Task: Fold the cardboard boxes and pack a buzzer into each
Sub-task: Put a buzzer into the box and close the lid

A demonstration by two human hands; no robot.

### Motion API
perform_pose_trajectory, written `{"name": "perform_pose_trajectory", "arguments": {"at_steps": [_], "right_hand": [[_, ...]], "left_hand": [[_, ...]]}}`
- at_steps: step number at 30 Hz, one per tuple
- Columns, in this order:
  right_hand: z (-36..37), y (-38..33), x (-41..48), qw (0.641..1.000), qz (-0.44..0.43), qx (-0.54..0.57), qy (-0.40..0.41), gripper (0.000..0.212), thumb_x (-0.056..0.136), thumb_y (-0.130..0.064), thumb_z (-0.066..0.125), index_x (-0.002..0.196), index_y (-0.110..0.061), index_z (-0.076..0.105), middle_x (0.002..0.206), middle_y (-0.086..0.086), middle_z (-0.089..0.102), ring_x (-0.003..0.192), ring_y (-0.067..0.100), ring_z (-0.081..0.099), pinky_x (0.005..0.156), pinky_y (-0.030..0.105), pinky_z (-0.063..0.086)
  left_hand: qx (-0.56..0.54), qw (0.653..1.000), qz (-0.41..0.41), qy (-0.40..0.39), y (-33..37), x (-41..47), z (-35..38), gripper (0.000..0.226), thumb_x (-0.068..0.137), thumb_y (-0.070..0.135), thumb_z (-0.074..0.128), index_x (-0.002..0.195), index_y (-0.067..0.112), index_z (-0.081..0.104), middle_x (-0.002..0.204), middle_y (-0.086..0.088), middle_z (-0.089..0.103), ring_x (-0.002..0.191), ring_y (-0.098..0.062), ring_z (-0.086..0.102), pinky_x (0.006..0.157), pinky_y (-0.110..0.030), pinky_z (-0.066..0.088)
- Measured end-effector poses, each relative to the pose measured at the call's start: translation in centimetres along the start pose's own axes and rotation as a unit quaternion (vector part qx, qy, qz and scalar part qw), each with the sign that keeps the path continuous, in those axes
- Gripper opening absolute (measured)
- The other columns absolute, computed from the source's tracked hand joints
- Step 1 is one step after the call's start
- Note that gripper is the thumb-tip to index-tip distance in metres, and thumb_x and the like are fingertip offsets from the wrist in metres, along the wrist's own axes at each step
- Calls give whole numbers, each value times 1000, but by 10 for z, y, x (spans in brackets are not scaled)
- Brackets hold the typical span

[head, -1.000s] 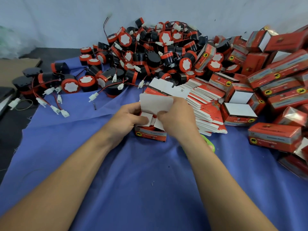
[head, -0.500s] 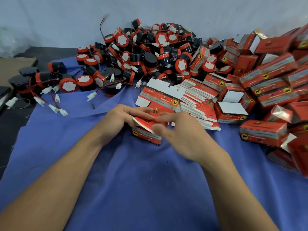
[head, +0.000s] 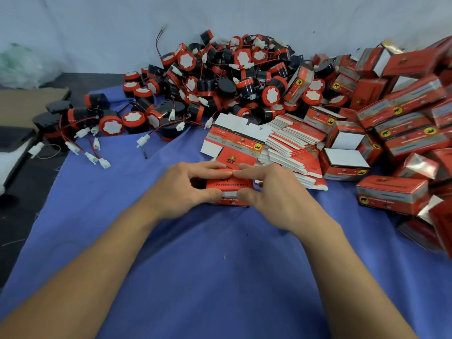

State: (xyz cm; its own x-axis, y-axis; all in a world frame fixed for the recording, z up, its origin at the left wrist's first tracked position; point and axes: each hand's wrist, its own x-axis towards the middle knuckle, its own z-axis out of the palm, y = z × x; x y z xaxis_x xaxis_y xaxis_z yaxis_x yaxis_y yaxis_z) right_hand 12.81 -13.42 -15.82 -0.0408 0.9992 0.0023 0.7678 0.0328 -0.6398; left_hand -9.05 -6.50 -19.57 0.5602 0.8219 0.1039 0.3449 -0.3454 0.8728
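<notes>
Cardboard box (head: 228, 188), red with printed lettering, lid flap down: rests on the blue cloth (head: 220, 277) at centre, held between both hands. Contents hidden.
Left hand (head: 186, 185): curled round the box's left end, thumb on the near edge, forefinger on the far top edge.
Right hand (head: 274, 192): pinches the right end the same way; the two forefingers nearly meet over the lid.
Flat box blanks (head: 291, 143): a slanting stack just behind and to the right of the held box, with one opened blank (head: 234, 137) lying across its left side.
Open folded boxes (head: 344, 161): two, just right of the stack, showing white card at the top; whether anything is inside cannot be told.
Closed boxes (head: 413, 118): heaped along the right edge.
Buzzers (head: 239, 77): black with red caps, wired to white connectors, piled loose at the back against the wall, a few strays (head: 110, 123) at left.
</notes>
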Motion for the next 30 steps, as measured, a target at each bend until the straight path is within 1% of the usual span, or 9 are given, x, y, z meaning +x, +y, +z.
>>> {"name": "perform_pose_trajectory", "arguments": {"at_steps": [3, 7, 10, 12, 14, 18, 21, 24, 30], "right_hand": [[0, 1, 0, 1000, -16, 16, 4, 37, 96, -28, 67, 132, -36, 68, 148, -13, 56, 134, 4, 52, 103, 16, 37], [3, 5, 0, 998, -28, 52, 32, 30, 99, -28, 62, 126, -37, 72, 141, -11, 63, 132, 2, 51, 102, 18, 40], [5, 6, 0, 997, -33, 56, 48, 26, 102, -30, 59, 121, -38, 74, 130, -11, 70, 121, 11, 60, 99, 28, 49], [7, 7, -1, 996, -38, 55, 56, 24, 103, -31, 58, 119, -38, 75, 122, -8, 74, 112, 14, 63, 95, 34, 53], [9, 8, -2, 995, -36, 65, 59, 24, 102, -30, 61, 120, -38, 75, 126, -12, 72, 119, 6, 59, 98, 23, 50], [8, 7, -3, 992, -11, 116, 39, 30, 92, -24, 72, 119, -38, 76, 133, -16, 67, 127, -2, 56, 107, 27, 48], [8, 7, -4, 990, -12, 136, 40, 28, 90, -24, 74, 111, -42, 77, 120, -25, 68, 123, -6, 57, 107, 28, 47], [7, 6, -3, 986, -20, 159, 43, 17, 97, -28, 68, 104, -39, 79, 99, -35, 67, 121, -7, 58, 107, 29, 47], [7, 4, -1, 985, -3, 168, 44, 20, 94, -21, 71, 103, -37, 80, 105, -26, 70, 113, -1, 63, 105, 32, 49]], "left_hand": [[21, 1000, 10, 10, 1, -2, 1, 37, 89, 43, 79, 118, 62, 69, 138, 40, 56, 132, 14, 49, 111, -29, 45], [56, 998, 25, 22, 7, -2, 3, 32, 85, 65, 62, 115, 72, 63, 135, 41, 55, 133, 16, 47, 106, -19, 44], [46, 998, 38, 36, 9, -2, 4, 28, 89, 67, 54, 114, 69, 66, 134, 35, 60, 130, 15, 51, 100, -12, 47], [31, 998, 46, 42, 10, -1, 4, 24, 91, 66, 53, 110, 68, 68, 127, 39, 62, 128, 14, 54, 98, -11, 48], [21, 998, 46, 45, 9, 0, 5, 21, 90, 60, 59, 107, 69, 68, 123, 43, 63, 128, 15, 53, 97, -9, 47], [-67, 997, 33, 34, 5, 0, 6, 29, 84, 32, 71, 106, 50, 79, 125, 28, 70, 127, 8, 58, 96, -14, 51], [-126, 991, 33, 17, 5, 1, 7, 29, 82, 21, 73, 108, 32, 81, 123, 17, 74, 122, -2, 65, 93, -18, 54], [-150, 989, 16, 11, 4, 2, 8, 30, 79, 17, 74, 107, 24, 81, 121, 13, 75, 119, -6, 67, 92, -21, 55], [-164, 985, -13, 43, 5, 4, 11, 11, 93, 22, 75, 98, 26, 83, 115, 14, 76, 114, -4, 68, 94, -24, 55]]}}
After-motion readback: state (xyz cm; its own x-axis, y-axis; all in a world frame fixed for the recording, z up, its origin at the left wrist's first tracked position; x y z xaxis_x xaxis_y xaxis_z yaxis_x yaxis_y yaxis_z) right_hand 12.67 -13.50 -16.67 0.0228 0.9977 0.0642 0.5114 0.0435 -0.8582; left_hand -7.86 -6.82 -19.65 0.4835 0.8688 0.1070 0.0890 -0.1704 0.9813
